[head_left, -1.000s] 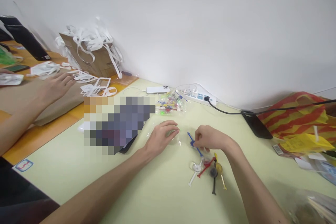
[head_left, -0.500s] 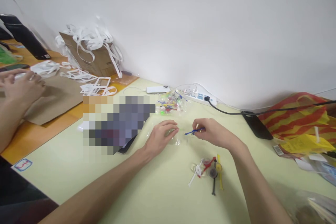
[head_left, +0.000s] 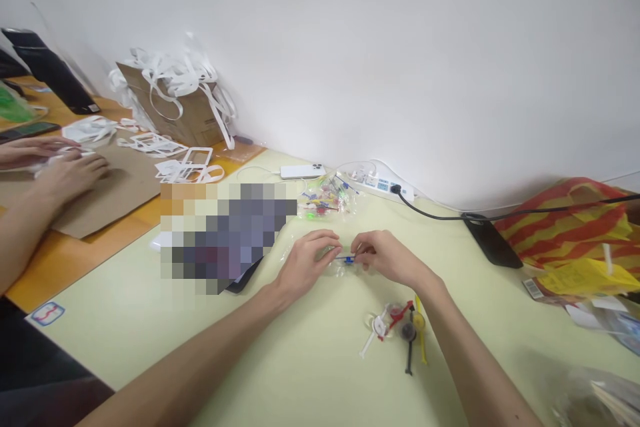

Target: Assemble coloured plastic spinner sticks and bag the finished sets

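Observation:
My right hand (head_left: 383, 257) pinches a blue arrow-shaped plastic piece (head_left: 349, 259) by its right end. Its left end reaches the fingertips of my left hand (head_left: 307, 260). Thumb and fingers of my left hand are closed at the rim of a clear plastic piece (head_left: 340, 269), whose full outline is hard to make out. Closer to me lie several small spinner-like pieces with clear round parts: a white one (head_left: 379, 326), a red one (head_left: 397, 312), a black one (head_left: 409, 331) and a yellow one (head_left: 419, 322).
Beyond my hands lies a clear bag of colourful plastic parts (head_left: 327, 199), near a white phone (head_left: 301, 171) and a power strip (head_left: 383, 185). At right are a black phone (head_left: 493, 240) and a striped bag (head_left: 565, 227). Left, another person's hands (head_left: 75, 173) work over cardboard (head_left: 115, 193).
My right hand has moved left with the blue piece, bringing it up to my left fingertips and over the clear piece. My left hand stays in place. The other person's hands shifted right.

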Action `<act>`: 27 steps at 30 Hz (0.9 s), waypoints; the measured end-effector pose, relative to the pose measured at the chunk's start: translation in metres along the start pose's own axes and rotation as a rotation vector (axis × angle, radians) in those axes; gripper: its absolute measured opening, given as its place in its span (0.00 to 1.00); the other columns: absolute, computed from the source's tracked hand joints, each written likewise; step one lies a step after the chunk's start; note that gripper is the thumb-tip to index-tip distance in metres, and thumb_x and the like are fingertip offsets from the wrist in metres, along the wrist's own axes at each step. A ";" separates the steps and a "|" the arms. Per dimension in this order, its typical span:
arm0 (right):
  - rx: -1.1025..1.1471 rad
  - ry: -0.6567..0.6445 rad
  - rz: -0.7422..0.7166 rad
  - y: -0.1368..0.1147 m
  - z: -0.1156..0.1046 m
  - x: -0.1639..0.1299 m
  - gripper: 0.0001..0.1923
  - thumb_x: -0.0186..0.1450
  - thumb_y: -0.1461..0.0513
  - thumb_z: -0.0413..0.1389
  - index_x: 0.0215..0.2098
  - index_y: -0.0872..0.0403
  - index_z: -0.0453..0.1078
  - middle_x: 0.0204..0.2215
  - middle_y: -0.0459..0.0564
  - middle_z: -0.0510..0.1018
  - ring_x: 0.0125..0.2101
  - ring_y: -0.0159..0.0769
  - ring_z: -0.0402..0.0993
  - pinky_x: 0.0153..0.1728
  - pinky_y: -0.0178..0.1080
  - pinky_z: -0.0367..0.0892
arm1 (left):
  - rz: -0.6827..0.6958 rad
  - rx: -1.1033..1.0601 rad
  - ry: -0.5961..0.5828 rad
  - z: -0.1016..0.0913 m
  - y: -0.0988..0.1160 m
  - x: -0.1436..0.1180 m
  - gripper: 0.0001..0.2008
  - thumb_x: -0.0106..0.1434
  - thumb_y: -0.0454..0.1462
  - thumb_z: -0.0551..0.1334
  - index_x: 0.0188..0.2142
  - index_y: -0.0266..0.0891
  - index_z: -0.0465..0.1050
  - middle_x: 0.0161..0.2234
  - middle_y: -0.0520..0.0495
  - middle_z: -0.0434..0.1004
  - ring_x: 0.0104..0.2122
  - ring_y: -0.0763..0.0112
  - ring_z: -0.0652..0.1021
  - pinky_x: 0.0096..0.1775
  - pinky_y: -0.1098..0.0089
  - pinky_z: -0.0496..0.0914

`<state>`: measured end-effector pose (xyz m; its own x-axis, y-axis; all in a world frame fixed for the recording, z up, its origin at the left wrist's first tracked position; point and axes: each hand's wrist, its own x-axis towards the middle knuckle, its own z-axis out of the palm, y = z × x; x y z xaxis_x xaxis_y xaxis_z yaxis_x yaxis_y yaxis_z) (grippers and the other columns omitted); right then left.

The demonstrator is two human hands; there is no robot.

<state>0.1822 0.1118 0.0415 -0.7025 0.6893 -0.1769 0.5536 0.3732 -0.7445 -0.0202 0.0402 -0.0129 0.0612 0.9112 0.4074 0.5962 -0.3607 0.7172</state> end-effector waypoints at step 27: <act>-0.193 0.224 0.111 -0.008 0.027 0.013 0.09 0.64 0.61 0.55 0.31 0.53 0.77 0.24 0.47 0.80 0.24 0.33 0.74 0.29 0.33 0.61 | 0.001 -0.003 0.015 -0.001 0.000 0.001 0.09 0.69 0.40 0.60 0.39 0.43 0.80 0.47 0.46 0.80 0.47 0.64 0.79 0.51 0.63 0.72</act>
<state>0.1565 0.1008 0.0273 -0.5288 0.8442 -0.0881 0.7113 0.3842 -0.5886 -0.0206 0.0404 -0.0120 0.0499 0.9077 0.4166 0.5935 -0.3625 0.7186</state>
